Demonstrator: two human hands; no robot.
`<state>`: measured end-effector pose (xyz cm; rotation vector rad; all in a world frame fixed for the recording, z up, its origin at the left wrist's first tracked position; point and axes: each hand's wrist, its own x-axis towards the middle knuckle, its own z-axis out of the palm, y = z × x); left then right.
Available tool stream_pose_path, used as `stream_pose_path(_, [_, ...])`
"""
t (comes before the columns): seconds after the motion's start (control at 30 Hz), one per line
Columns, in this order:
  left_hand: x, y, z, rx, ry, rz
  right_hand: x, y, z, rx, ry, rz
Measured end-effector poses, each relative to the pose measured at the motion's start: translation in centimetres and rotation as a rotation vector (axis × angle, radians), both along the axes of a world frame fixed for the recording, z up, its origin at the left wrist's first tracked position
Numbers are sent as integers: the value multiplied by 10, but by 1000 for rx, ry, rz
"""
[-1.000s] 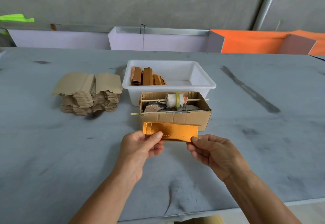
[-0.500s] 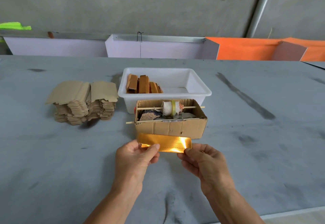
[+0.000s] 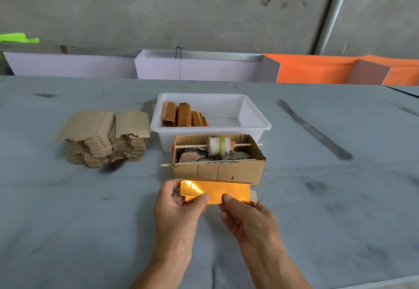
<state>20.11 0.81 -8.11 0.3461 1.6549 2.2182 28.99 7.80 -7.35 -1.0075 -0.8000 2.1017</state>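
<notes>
Since the frame half a second ago our two thumbs have slid inward along the gold card [image 3: 215, 191], and they now sit almost tip to tip on its lower edge. We pinch it with the left hand [image 3: 179, 209], thumb on the shiny face and curled fingers behind its left end. The right hand [image 3: 247, 217] pinches it too, thumb on top and fingers folded underneath.

The card faces us just below the middle of the frame, long axis running left to right, rounded flap pointing left, a pale flap peeking out at the right end. Glare washes out much of its face, and our fingers behind it are mostly hidden. Its upper edge overlaps the front wall of the cardboard box [image 3: 217, 171] just above; whether they touch we cannot tell. Behind that stands the white tub [image 3: 256, 118], and at centre left a stack of tan blanks [image 3: 104, 139] sits on the grey table [image 3: 340, 209].
</notes>
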Motion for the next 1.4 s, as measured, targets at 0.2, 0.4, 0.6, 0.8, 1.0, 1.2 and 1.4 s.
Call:
stream_pose_path(0.2, [8,4,-2,-9,-159,-124,-2,2,1,13,16,-22])
stream_pose_path(0.4, [8,12,-2,-17,-217,-78,-2,2,-4,-7,79,4])
stream_pose_path(0.6, [2,14,-4,-16,-325,-119,-1,5,-4,-30,128,-17])
stream_pose_path(0.8, [-3,7,-1,19,-333,-140,-1,9,-1,-23,97,6])
stream_pose_path(1.0, [-8,0,-1,33,-339,-197,0,9,-2,-62,84,43])
stream_pose_path(1.2, [-16,-8,2,117,-318,-222,10,16,-2,21,11,58])
stream_pose_path(1.4, [-20,-9,4,203,-339,-310,14,19,-1,27,108,68])
